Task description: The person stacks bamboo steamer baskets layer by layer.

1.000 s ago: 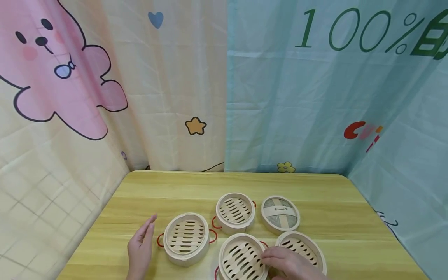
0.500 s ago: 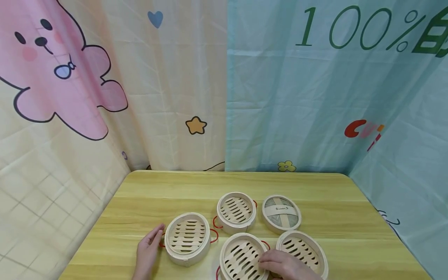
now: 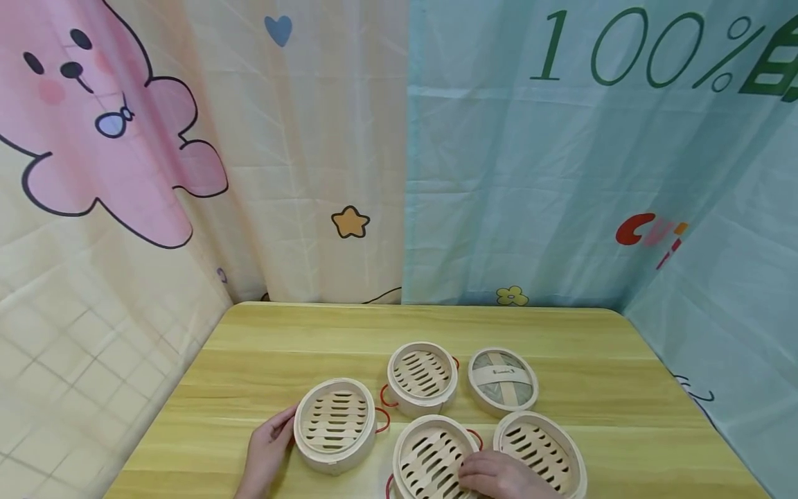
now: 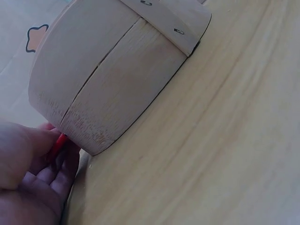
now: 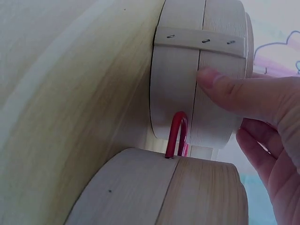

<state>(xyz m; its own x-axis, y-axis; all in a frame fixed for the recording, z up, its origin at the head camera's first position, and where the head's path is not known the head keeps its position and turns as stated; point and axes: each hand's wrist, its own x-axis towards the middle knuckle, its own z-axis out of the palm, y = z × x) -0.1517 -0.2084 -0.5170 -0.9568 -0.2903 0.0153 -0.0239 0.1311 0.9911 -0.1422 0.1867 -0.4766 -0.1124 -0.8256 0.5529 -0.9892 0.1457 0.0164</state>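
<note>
In the head view a small round bamboo steamer basket [image 3: 337,419] with a slatted floor stands left of centre. My left hand [image 3: 267,450] is at its left side. In the left wrist view those fingers hold its red handle [image 4: 58,143] close to the wall. At the front middle is a second steamer basket [image 3: 429,461]. My right hand [image 3: 508,475] grips its right side, fingers over the rim. The right wrist view has the thumb [image 5: 218,84] pressed on the outer wall; some fingers are hidden behind the basket.
Another steamer basket [image 3: 421,378] stands at the back middle, and one more [image 3: 539,450] close to my right hand. A round steamer lid [image 3: 501,381] lies behind that. Everything is on a wood-grain table [image 3: 299,333], with printed curtains [image 3: 349,138] around it.
My left hand has moved right from beside the left steamer basket and taken hold of its red handle. The right hand stays at the front basket, shifting slightly left. The baskets keep their places.
</note>
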